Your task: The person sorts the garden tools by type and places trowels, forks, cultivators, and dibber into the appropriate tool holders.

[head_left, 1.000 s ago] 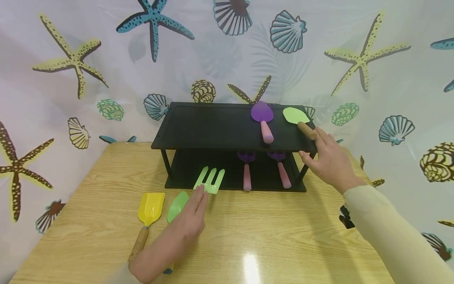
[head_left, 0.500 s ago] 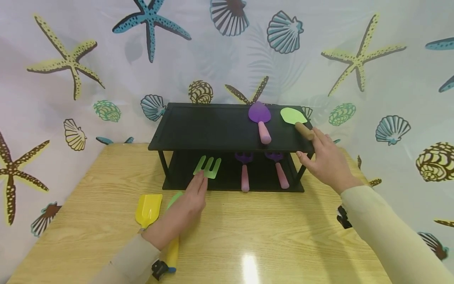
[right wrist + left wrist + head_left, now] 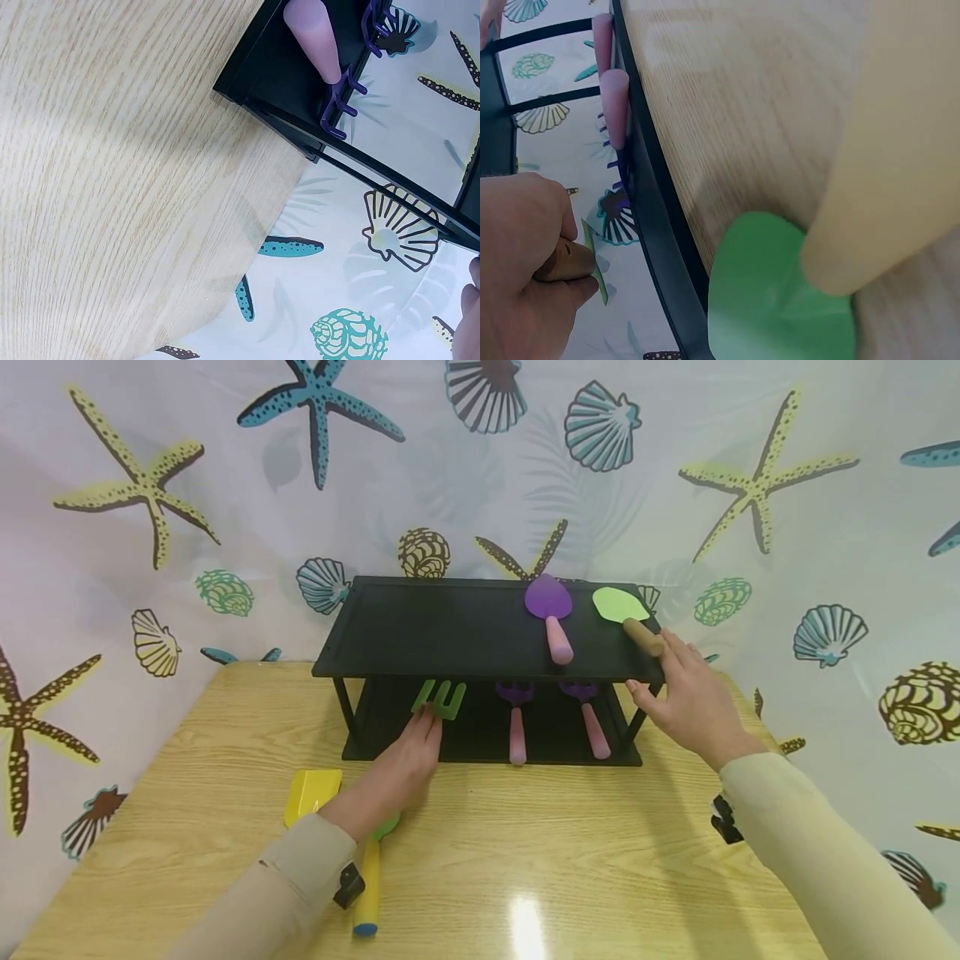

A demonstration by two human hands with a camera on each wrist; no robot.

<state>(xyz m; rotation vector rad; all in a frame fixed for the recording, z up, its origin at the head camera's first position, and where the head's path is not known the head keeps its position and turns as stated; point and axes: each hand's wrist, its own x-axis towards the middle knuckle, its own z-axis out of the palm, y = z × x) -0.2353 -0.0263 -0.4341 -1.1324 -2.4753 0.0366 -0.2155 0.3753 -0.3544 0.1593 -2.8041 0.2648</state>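
Note:
My left hand (image 3: 405, 756) grips a small garden fork by its brown handle (image 3: 566, 261). The green fork head (image 3: 442, 700) reaches under the upper shelf of the black rack (image 3: 420, 627), above the lower shelf. My right hand (image 3: 693, 697) rests on the right front corner of the upper shelf, fingers over the edge. Close to those fingertips lies a light-green trowel (image 3: 621, 604) with a wooden handle. Left of it lies a purple trowel (image 3: 549, 598) with a pink handle. Two purple forks with pink handles (image 3: 517, 737) lie on the lower shelf.
On the table in front of the rack lie a yellow shovel (image 3: 311, 795), partly behind my left forearm, and a green trowel with a yellow handle (image 3: 367, 889). A patterned curtain (image 3: 480, 468) hangs behind the rack.
My left hand has moved forward with the fork, from in front of the rack to between its shelves. The left forearm now covers more of the yellow shovel. The right hand stays put.

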